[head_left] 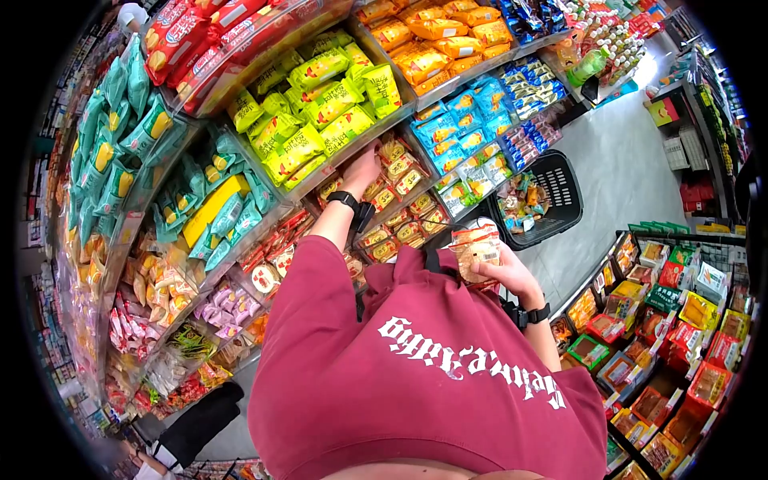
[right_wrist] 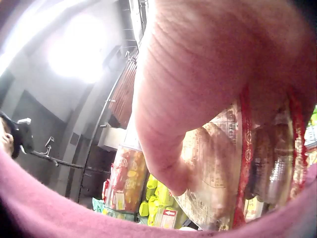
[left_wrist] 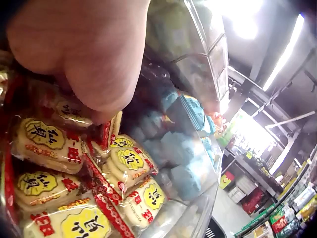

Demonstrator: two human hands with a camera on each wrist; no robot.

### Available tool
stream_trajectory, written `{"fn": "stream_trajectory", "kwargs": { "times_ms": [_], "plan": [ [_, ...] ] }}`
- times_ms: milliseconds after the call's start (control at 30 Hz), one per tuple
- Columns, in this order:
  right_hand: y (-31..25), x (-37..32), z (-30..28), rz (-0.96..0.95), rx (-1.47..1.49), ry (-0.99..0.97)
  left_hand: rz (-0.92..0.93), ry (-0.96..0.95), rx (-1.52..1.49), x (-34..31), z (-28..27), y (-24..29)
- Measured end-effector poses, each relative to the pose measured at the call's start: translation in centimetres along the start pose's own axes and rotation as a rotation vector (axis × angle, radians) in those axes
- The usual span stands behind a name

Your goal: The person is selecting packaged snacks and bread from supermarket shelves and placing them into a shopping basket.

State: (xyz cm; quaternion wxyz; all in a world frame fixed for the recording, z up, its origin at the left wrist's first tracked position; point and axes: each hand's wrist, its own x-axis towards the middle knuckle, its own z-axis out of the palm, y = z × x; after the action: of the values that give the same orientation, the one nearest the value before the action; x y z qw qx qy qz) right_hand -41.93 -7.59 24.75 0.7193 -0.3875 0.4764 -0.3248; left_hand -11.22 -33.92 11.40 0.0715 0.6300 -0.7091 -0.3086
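My left hand (head_left: 364,170) reaches into a clear shelf bin of rice cracker packs (left_wrist: 44,141), small clear wrappers with yellow labels and red print. In the left wrist view its thumb points down right at the packs, while the other fingertips are hidden; I cannot tell whether it grips one. Over at the right, in front of the maroon shirt, my right hand (head_left: 512,274) holds clear-wrapped rice cracker packs (head_left: 474,250). Its thumb presses on the near face of these packs, whose red-edged wrappers show in the right wrist view.
A black shopping basket (head_left: 578,210) with several small snacks stands on the grey floor beyond the right hand. Yellow-green snack bags (head_left: 320,104) fill the bin above the left hand. Blue packets (head_left: 460,128) lie beside it. Another rack of boxed snacks (head_left: 656,344) stands at the right.
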Motion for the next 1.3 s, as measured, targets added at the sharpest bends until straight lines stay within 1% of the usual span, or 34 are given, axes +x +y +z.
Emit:
{"fn": "stream_trajectory", "kwargs": {
  "times_ms": [67, 133, 167, 233, 267, 333, 367, 433, 467, 533, 600, 667, 700, 733, 800, 833, 900, 933, 1000, 1100, 1167, 1200, 1233, 1300],
  "plan": [
    [0.2, -0.1, 0.2, -0.01, 0.019, 0.035, -0.01, -0.021, 0.028, -0.1, 0.4, -1.0],
    [0.2, -0.1, 0.1, -0.002, -0.019, 0.029, 0.04, 0.042, 0.139, -0.6, 0.5, -1.8],
    [0.3, 0.0, 0.1, 0.001, -0.016, 0.029, 0.038, 0.039, 0.139, -0.8, 0.7, -2.1],
    [0.5, 0.1, 0.2, -0.008, -0.006, 0.011, -0.109, -0.016, 0.029, -2.0, -0.5, -1.2],
    [0.5, 0.1, 0.2, -0.008, -0.005, 0.009, -0.112, -0.017, 0.03, -2.3, -0.9, -0.6],
    [0.4, 0.2, 0.2, 0.038, -0.012, -0.028, -0.2, -0.048, 0.055, -2.8, -1.6, 0.6],
    [0.4, 0.3, 0.2, 0.039, -0.013, -0.033, -0.205, -0.045, 0.055, -3.2, -1.9, 1.2],
    [0.4, 0.6, 0.2, 0.042, -0.021, -0.042, 0.009, -0.007, 0.006, -4.0, -2.5, 2.5],
    [0.5, 0.6, 0.2, 0.042, -0.022, -0.044, 0.009, -0.004, 0.005, -3.9, -2.1, 2.4],
    [0.5, 0.7, 0.2, 0.011, -0.039, -0.055, 0.255, 0.136, 0.094, -3.6, -0.9, 2.1],
    [0.7, 0.8, 0.3, 0.004, -0.039, -0.046, 0.247, 0.158, 0.118, -3.1, -0.5, 2.0],
    [0.7, 0.6, 0.3, -0.009, -0.041, -0.032, -0.006, 0.046, 0.04, -2.0, -0.6, 2.2],
    [0.7, 0.5, 0.3, 0.003, -0.027, -0.02, -0.076, -0.035, -0.009, -1.8, -1.2, 2.4],
    [0.7, 0.3, 0.4, 0.016, -0.012, -0.01, -0.071, -0.035, -0.009, -1.6, -1.5, 2.7],
    [0.9, 0.3, 0.4, 0.01, -0.014, 0.007, -0.145, -0.121, 0.102, -1.4, -2.0, 3.1],
    [1.1, 0.3, 0.4, 0.007, -0.016, 0.02, -0.144, -0.121, 0.103, -1.3, -1.9, 3.1],
    [1.2, 0.4, 0.5, 0.004, -0.017, 0.033, -0.108, -0.038, 0.164, -1.1, -1.4, 3.0],
    [1.1, 0.4, 0.5, 0.008, -0.006, 0.021, -0.108, -0.037, 0.164, -0.9, -1.0, 2.7],
    [1.1, 0.5, 0.6, 0.012, 0.003, 0.009, -0.026, 0.065, 0.139, -0.4, -0.2, 1.8],
    [0.9, 0.5, 0.7, 0.037, -0.017, -0.02, -0.045, 0.113, 0.117, 0.4, 0.5, 0.7],
    [0.6, 0.2, 1.1, -0.008, -0.015, 0.03, -0.034, 0.116, 0.14, 0.5, 0.6, 0.7],
    [0.4, 0.2, 1.0, -0.012, -0.013, 0.033, -0.026, 0.116, 0.167, 0.4, 0.7, 0.6],
    [0.4, 0.1, 1.0, -0.001, -0.013, 0.038, -0.029, 0.155, 0.12, 0.2, 0.8, 0.6],
    [0.7, 0.2, 0.9, 0.009, -0.01, 0.041, 0.003, 0.133, 0.137, 0.5, 0.6, 0.0]
  ]
}}
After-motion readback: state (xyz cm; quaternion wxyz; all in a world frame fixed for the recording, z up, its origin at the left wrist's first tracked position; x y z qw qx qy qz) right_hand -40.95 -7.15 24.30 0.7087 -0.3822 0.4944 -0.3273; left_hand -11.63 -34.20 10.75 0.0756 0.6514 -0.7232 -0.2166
